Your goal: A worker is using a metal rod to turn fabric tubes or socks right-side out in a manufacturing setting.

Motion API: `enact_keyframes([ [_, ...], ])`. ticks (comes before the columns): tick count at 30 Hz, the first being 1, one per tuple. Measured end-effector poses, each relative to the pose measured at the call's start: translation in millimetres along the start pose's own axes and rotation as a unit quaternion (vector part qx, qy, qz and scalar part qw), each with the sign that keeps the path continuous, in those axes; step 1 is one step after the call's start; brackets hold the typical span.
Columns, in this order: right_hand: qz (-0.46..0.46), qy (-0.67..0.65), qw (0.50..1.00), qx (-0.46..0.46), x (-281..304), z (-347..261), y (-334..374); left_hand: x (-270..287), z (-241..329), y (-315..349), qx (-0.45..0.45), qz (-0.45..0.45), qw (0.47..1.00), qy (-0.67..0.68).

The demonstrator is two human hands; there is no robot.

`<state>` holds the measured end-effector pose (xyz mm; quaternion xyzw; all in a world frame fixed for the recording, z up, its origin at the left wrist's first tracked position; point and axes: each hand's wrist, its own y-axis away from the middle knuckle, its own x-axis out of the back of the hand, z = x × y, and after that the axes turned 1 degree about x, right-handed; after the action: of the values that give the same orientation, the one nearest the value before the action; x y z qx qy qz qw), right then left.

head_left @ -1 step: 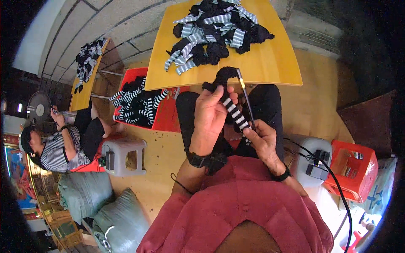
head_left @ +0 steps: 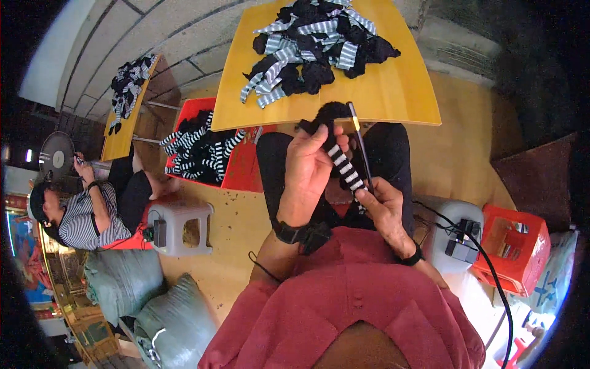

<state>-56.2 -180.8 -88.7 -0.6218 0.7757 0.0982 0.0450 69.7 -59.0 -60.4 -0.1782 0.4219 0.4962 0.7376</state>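
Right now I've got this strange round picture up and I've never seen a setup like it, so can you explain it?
There's no machine: a person works with two bare hands. A wide fisheye camera on their head looks down, so straight edges bend. The left hand holds the black upper part of a striped knitted piece; the right hand holds its lower part and a slim dark rod. On the yellow table ahead lies a pile of black and grey-striped fabric pieces. A red bin holds more striped pieces. Another person sits at the left.
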Motion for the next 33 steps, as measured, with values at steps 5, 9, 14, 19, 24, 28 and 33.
enact_keyframes([
  [5, -0.016, 0.006, 1.000, -0.017, 7.2, 10.8, 16.9, -3.9, -1.2, 3.4, -0.029, -0.041, 0.999, -0.012],
  [9, 0.109, -0.028, 0.993, -0.028, 17.6, 10.6, 8.2, -10.9, 4.0, 18.3, -0.047, 0.009, 0.998, -0.046],
  [14, 0.196, 0.004, 0.980, 0.024, 18.0, -28.5, -31.4, -12.1, 9.3, 32.7, -0.054, 0.030, 0.994, -0.087],
  [19, 0.047, -0.136, 0.989, 0.035, -22.2, -37.1, -62.5, -7.0, 13.6, 29.4, -0.055, 0.058, 0.993, -0.091],
  [24, 0.054, -0.168, 0.984, -0.010, -43.5, -34.3, -93.0, 11.1, 25.7, 17.8, -0.057, 0.102, 0.989, -0.090],
  [28, 0.096, -0.130, 0.987, 0.005, -54.7, -25.5, -103.1, 25.7, 31.1, 0.9, -0.047, 0.186, 0.977, -0.097],
  [33, 0.142, -0.064, 0.988, 0.025, -65.9, -23.9, -108.0, 28.6, 45.9, -17.3, -0.027, 0.161, 0.980, -0.115],
])
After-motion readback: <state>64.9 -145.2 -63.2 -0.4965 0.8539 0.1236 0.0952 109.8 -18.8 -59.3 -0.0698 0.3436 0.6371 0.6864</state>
